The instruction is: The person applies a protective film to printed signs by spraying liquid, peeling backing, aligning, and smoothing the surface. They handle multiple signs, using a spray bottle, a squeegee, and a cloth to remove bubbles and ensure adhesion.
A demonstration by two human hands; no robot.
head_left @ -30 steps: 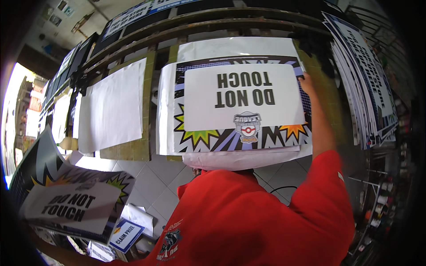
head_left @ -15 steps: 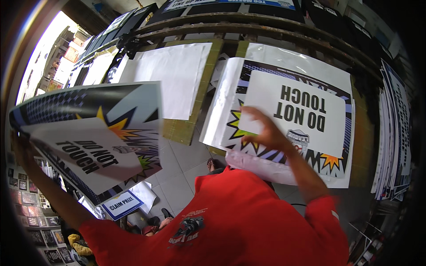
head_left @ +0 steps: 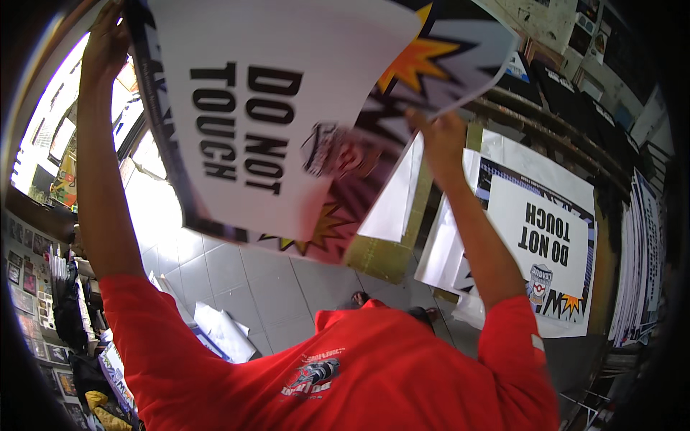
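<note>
Head view: we lift the poster (head_left: 287,122) overhead.
Left hand (head_left: 106,43): gripping its top edge.
Right hand (head_left: 440,136): pinching its edge, slightly blurred.
Next: probably steady placing.

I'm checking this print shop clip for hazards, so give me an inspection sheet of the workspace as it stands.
Surface: white tiled floor, sheets lying on it.
Job's things: large glossy printed poster with starburst graphics, held overhead.
Clutter: matching poster and blank white sheets on a wooden rack; stacked prints at right.
Grips: left hand grips the poster's left edge; right hand holds its other edge.
Cables: nothing seen.
Surroundings: small pictures on the left wall, bright window.
</note>
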